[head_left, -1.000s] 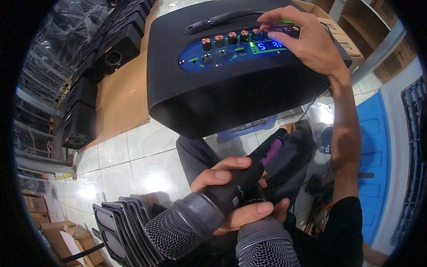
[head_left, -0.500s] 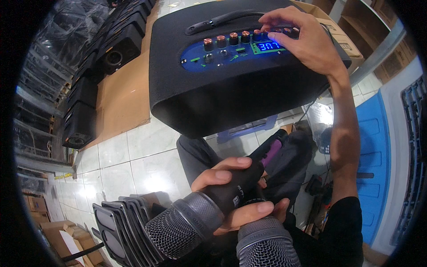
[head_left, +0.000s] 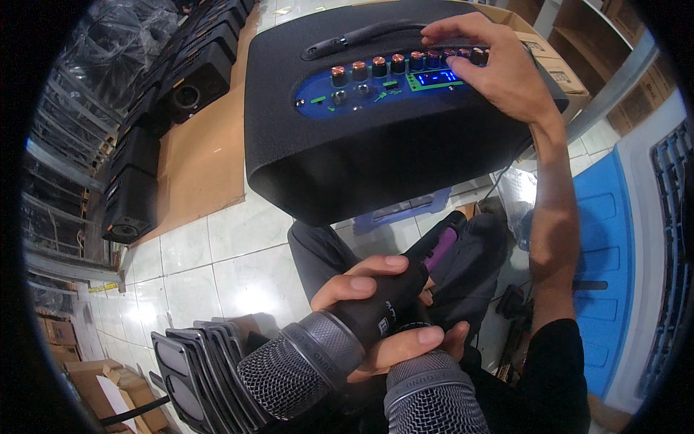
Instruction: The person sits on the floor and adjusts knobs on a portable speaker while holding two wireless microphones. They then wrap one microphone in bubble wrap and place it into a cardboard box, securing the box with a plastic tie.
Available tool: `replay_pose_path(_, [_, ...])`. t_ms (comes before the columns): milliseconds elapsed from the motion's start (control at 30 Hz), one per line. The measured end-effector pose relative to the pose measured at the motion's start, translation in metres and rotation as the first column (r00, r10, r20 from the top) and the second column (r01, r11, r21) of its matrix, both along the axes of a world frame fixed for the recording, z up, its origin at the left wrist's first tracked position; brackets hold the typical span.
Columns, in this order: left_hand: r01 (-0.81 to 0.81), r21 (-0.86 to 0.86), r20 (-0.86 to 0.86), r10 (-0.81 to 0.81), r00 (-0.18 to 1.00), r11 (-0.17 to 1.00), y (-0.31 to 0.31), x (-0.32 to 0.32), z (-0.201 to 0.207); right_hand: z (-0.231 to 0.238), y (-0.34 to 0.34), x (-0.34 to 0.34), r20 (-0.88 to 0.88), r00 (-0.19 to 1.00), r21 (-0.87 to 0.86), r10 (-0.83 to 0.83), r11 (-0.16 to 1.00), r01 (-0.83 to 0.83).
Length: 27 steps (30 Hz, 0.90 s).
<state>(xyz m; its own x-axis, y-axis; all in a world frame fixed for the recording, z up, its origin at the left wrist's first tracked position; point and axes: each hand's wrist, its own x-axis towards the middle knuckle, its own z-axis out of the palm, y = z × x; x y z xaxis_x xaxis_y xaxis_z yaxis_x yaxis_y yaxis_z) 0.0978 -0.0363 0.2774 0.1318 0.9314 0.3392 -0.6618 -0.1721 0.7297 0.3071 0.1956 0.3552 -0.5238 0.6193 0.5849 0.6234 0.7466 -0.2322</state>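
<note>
My left hand (head_left: pixel 401 349) is closed round two black wireless microphones with silver mesh heads. One microphone (head_left: pixel 300 365) points to the lower left, with a purple band near its far end; the other microphone (head_left: pixel 437 398) points down toward the lower edge. Over the black box speaker (head_left: pixel 383 159), my right hand (head_left: pixel 510 76) reaches to the top control panel. Its thumb and fingers are at a small copper-capped knob (head_left: pixel 450 53) in the row, partly hiding it. Beside the thumb, a blue lit display (head_left: pixel 426 79) glows. A carry handle (head_left: pixel 376 32) lies behind the knobs.
A row of black speakers (head_left: pixel 191 87) stands on cardboard (head_left: pixel 199 163) at left. Stacked dark speaker grilles (head_left: pixel 206 376) lean at lower left near an opened carton (head_left: pixel 134 390). A blue panel (head_left: pixel 603 253) is at right. A blue-grey stool (head_left: pixel 405 210) shows under the speaker.
The lit digits on the display look different, now only partly visible. My right forearm has shifted slightly left; the microphones stay in my left hand.
</note>
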Motion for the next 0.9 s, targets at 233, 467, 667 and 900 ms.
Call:
replay_pose_path(233, [-0.044, 0.076, -0.060, 0.049, 0.997, 0.996, 0.001, 0.000, -0.003, 0.010, -0.013, -0.004, -0.476, 0.872, -0.291, -0.113, 0.956, -0.035])
replay_pose_path(467, [-0.043, 0.059, -0.038, 0.045, 0.998, 0.997, 0.001, 0.002, -0.003, 0.005, -0.004, 0.001, -0.072, 0.991, -0.095, -0.113, 0.990, 0.106])
replay_pose_path(667, [-0.076, 0.008, -0.174, 0.076, 0.982, 0.997, -0.004, 0.000, 0.001, 0.000, -0.003, 0.006, -0.082, 0.993, -0.165, -0.081, 0.984, 0.066])
replay_pose_path(900, [-0.101, 0.083, -0.115, 0.110, 0.987, 0.991, 0.000, 0.003, -0.004, 0.003, -0.007, 0.003, -0.080, 0.989, -0.142, -0.121, 0.984, 0.108])
